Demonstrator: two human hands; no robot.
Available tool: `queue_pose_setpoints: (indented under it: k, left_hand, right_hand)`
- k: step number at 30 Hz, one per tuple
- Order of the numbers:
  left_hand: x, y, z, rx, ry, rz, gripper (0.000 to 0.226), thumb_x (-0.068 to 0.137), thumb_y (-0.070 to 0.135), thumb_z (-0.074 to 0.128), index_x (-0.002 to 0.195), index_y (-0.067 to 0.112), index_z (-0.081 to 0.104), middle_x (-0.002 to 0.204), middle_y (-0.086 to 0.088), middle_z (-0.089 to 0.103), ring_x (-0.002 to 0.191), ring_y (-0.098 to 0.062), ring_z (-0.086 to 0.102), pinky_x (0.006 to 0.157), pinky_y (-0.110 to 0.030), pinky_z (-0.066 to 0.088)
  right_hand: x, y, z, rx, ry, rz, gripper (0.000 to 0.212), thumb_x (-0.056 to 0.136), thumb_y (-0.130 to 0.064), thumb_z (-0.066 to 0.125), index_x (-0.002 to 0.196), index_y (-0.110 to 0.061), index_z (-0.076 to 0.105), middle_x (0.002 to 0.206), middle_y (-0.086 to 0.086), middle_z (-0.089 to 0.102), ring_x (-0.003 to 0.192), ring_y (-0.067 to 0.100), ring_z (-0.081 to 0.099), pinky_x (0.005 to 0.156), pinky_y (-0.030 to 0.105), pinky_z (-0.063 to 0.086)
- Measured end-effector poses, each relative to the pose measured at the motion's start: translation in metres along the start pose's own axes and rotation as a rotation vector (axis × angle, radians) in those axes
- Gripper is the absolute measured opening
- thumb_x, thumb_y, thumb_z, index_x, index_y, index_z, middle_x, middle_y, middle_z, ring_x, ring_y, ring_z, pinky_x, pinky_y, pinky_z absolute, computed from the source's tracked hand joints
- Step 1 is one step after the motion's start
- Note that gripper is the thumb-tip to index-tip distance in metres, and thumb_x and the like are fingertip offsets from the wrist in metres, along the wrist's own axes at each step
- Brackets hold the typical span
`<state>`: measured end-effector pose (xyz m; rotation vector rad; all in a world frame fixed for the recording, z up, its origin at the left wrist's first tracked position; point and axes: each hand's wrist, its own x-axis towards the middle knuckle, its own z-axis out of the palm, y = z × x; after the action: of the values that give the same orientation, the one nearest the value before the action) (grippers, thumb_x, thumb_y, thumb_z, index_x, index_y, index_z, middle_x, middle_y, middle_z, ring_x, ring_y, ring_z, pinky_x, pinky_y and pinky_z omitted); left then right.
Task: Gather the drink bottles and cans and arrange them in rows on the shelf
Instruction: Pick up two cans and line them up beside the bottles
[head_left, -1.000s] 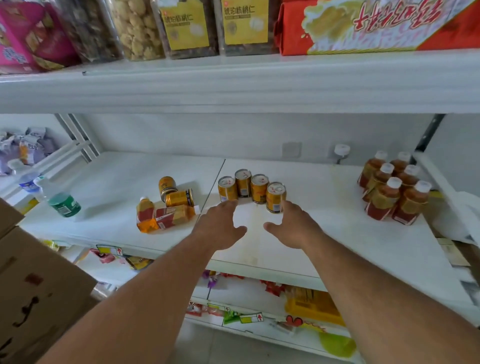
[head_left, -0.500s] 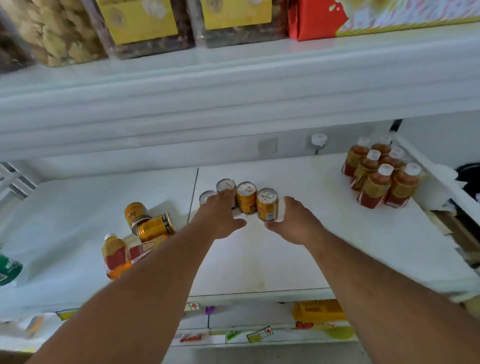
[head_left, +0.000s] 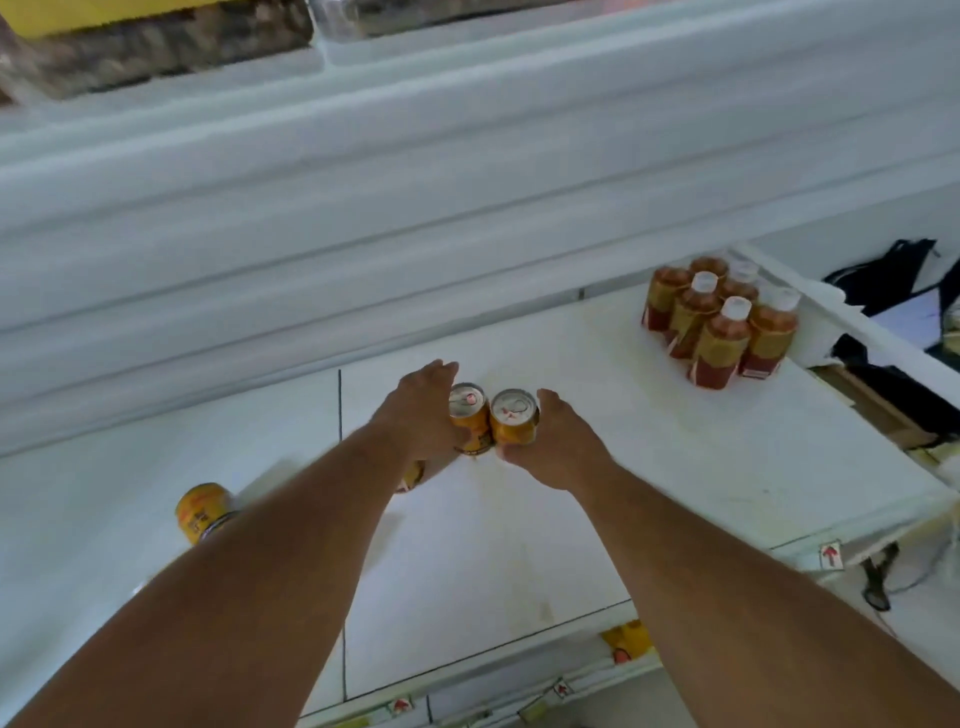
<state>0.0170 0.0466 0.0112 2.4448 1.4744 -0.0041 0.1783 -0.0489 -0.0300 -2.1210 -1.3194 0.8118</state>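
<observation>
Two gold drink cans (head_left: 491, 421) stand upright side by side on the white shelf (head_left: 597, 493). My left hand (head_left: 421, 410) cups the left side of the group, its fingers wrapped over cans that it hides. My right hand (head_left: 556, 447) presses against the right can, with the thumb across its front. A further gold can (head_left: 200, 512) lies on its side at the left, partly behind my left forearm. Several brown tea bottles (head_left: 722, 325) with white caps stand grouped at the shelf's back right.
The upper shelf's thick white front edge (head_left: 467, 182) hangs low over the work area, with snack jars (head_left: 156, 47) on it. A lower shelf edge with price tags (head_left: 561, 688) runs below. Dark items and cables (head_left: 883, 571) lie past the shelf's right end.
Both hands moved forward and closed in on the row of cans from either side. The camera tilted down and closer, so the left bottles dropped out of view.
</observation>
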Motion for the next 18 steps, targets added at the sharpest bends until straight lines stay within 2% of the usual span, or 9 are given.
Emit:
queue_pose_setpoints:
  k: [3,5,7,9,11,15,18]
  left_hand:
    - [0.012,0.001,0.002,0.072,-0.030,0.040,0.102,0.073,0.045,0.077,0.154,0.021,0.021,0.161,-0.003,0.023,0.146,-0.024,0.023,0.115,-0.040,0.028]
    - [0.016,0.005,0.002,0.121,-0.068,0.058,0.094,0.076,0.044,0.075,0.153,0.020,0.026,0.158,-0.003,0.028,0.145,-0.024,0.025,0.113,-0.038,0.028]
    - [0.022,0.006,0.004,0.149,-0.080,0.068,0.075,0.071,0.045,0.075,0.137,0.023,0.046,0.139,-0.003,0.050,0.131,-0.026,0.045,0.101,-0.037,0.040]
    - [0.027,0.004,0.006,0.165,-0.081,0.075,0.059,0.064,0.047,0.075,0.115,0.026,0.053,0.113,0.000,0.062,0.105,-0.024,0.058,0.084,-0.036,0.048]
    - [0.029,0.002,0.008,0.150,-0.089,0.082,0.062,0.064,0.047,0.076,0.118,0.027,0.052,0.108,0.004,0.064,0.097,-0.021,0.056,0.085,-0.035,0.045]
    - [0.027,-0.001,0.004,0.103,-0.051,0.123,0.061,0.064,0.048,0.080,0.116,0.031,0.052,0.106,0.011,0.061,0.092,-0.014,0.048,0.098,-0.034,0.031]
    - [0.020,-0.001,-0.002,-0.007,-0.014,0.116,0.058,0.061,0.047,0.080,0.111,0.035,0.054,0.104,0.012,0.058,0.096,-0.017,0.052,0.084,-0.034,0.042]
  right_hand:
    - [0.007,0.002,0.007,0.048,0.038,-0.001,0.071,0.059,-0.049,0.077,0.117,-0.019,0.049,0.111,0.002,0.062,0.101,0.023,0.064,0.083,0.037,0.054]
    - [0.011,0.006,0.010,0.077,0.057,-0.007,0.065,0.059,-0.045,0.077,0.113,-0.019,0.050,0.105,0.000,0.064,0.096,0.022,0.065,0.079,0.035,0.054]
    - [0.014,0.009,0.013,0.102,0.063,-0.025,0.062,0.064,-0.038,0.079,0.116,-0.018,0.052,0.106,0.000,0.065,0.096,0.022,0.065,0.079,0.034,0.053]
    - [0.018,0.013,0.016,0.126,0.066,-0.041,0.062,0.068,-0.033,0.081,0.120,-0.016,0.052,0.109,0.001,0.066,0.099,0.022,0.064,0.082,0.034,0.053]
    - [0.021,0.015,0.020,0.143,0.075,-0.043,0.061,0.069,-0.032,0.081,0.121,-0.016,0.053,0.110,0.001,0.066,0.101,0.022,0.064,0.082,0.034,0.053]
    - [0.021,0.018,0.020,0.166,0.118,-0.044,0.060,0.071,-0.031,0.081,0.122,-0.017,0.054,0.110,0.000,0.065,0.101,0.021,0.063,0.083,0.035,0.053]
    - [0.014,0.019,0.010,0.182,0.151,-0.039,0.060,0.071,-0.033,0.082,0.121,-0.017,0.054,0.108,-0.002,0.064,0.098,0.019,0.062,0.081,0.034,0.054]
